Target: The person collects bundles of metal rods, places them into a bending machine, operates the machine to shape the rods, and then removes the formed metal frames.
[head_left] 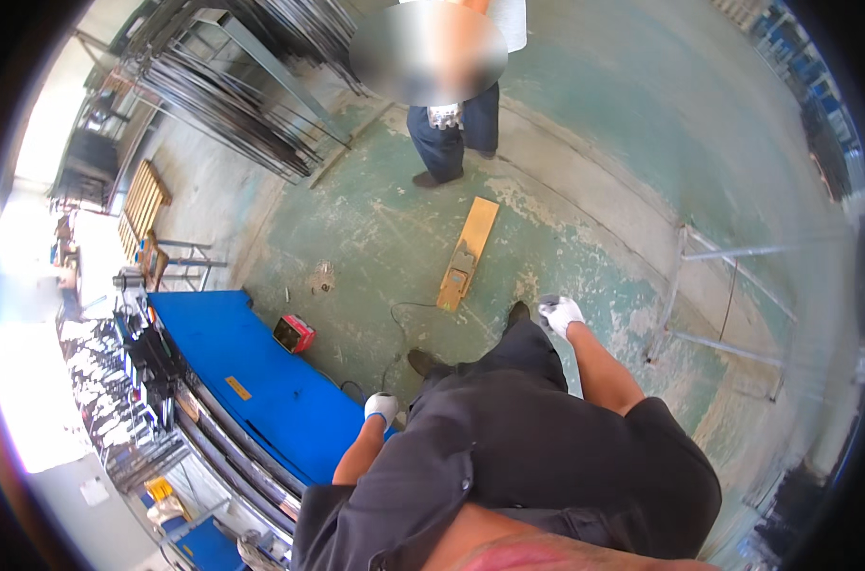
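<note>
My right hand (560,312), in a white glove with grey on the finger side, hangs over the floor to the right of my legs. Its fingers look curled in, and whether anything is inside them is hidden. Close beside the blue machine cover (271,381) is my left hand (382,406), also gloved in white. Its fingers are turned away and too small to make out. In front of my feet lies a long wooden board (478,224) with a metal foot pedal (459,274) on its near part. A dark cable (400,333) runs from it toward the machine.
Ahead stands another person (437,143) in dark trousers. Racks of long metal rods (233,105) stand at the far left. A red box (295,333) sits on the floor beside the machine. On the right is a metal frame (727,295); a wooden pallet (144,205) is at far left.
</note>
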`<action>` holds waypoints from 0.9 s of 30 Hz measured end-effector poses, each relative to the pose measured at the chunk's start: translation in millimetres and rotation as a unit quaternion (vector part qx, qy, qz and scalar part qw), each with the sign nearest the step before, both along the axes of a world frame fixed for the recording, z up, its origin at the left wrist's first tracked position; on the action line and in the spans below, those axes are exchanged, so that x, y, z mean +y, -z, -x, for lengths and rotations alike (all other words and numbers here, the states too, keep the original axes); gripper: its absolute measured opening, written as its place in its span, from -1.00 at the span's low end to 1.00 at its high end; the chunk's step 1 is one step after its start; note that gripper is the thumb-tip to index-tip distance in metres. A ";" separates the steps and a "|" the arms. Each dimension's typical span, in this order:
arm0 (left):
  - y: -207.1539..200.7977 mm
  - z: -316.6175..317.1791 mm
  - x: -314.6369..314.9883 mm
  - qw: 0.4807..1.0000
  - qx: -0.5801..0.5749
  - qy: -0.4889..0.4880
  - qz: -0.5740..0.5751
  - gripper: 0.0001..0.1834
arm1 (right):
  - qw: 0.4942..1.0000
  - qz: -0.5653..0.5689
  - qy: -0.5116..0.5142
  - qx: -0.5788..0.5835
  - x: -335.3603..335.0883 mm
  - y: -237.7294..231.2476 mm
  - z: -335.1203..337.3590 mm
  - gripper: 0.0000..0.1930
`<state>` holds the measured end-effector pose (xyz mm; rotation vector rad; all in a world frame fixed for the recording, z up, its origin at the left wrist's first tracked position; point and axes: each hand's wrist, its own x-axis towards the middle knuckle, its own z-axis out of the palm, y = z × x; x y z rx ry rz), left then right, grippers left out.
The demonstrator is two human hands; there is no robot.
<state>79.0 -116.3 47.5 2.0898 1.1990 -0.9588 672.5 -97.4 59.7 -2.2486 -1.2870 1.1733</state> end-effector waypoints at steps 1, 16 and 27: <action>-9.6 -24.5 0.1 0.998 0.039 0.027 0.046 -0.67 | 0.999 0.007 -0.040 -0.036 -0.1 -7.1 -11.2 -0.77; -43.6 -326.9 208.7 0.917 -0.146 -0.370 -0.005 -0.60 | 0.974 0.080 0.189 0.097 49.3 -2.2 -202.9 -0.68; -1.6 -419.5 403.1 0.926 -0.147 -0.347 -0.007 -0.54 | 0.972 0.166 -0.095 -0.138 218.8 -34.7 -310.2 -0.61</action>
